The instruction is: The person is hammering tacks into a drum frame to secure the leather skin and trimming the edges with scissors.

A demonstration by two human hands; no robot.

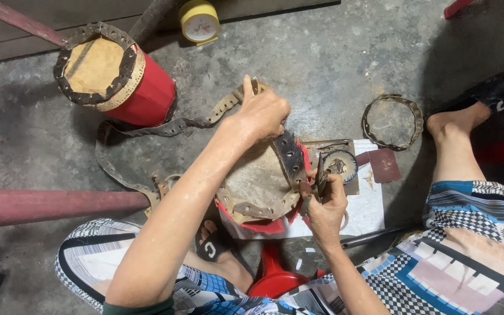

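Note:
A small red drum (261,186) with a hide skin and a punched leather rim band rests between my legs. My left hand (262,114) grips the far edge of that rim and a long punched leather strap (170,125) that trails off to the left. My right hand (325,207) is closed on a small metal tool (320,175), held against the dark leather band (290,157) at the drum's right rim.
A second red drum (118,76) stands at upper left. A leather ring (393,121) lies on the concrete floor at right. A white sheet (368,204) under the drum holds a small round tin. A yellow tape roll (199,22) sits at top. A red pipe (53,204) crosses at left.

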